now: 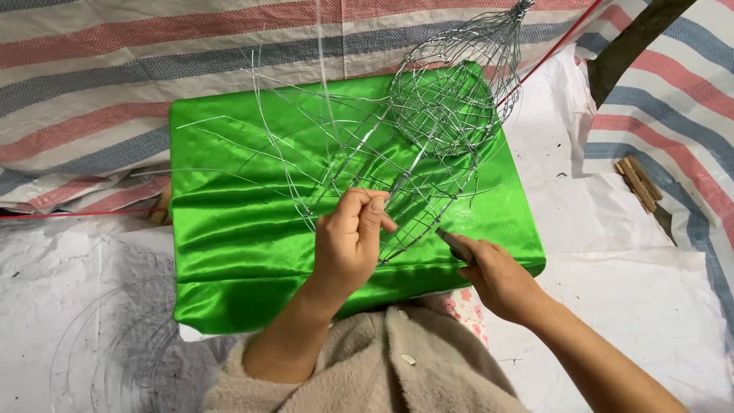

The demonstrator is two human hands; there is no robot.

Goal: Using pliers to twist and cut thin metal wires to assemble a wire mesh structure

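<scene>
We see the left hand (350,241) curled, its thumb and fingertips pinched on a strand of the wire frame (397,145), the other fingers folded loosely under. The right hand (497,275) is closed around a small dark tool (456,246), whose tip points up and to the left toward the frame's near end; we cannot tell whether the tip touches the wire.

The wire frame is a long open cage of thin silver wire. Its long axis runs on a diagonal, from the narrow end near our two hands up and to the right, where it swells into a rounded mesh bulb and tapers to a twisted neck at the top edge of the view. It lies just beyond both hands, the left hand holding its lower part, the right hand just beside it.

The frame rests over a board wrapped in shiny green cloth (229,252). Around that lie a white sheet (612,229) and a striped tarpaulin (92,69). A bundle of wooden sticks (638,182) lies well apart at the right.
</scene>
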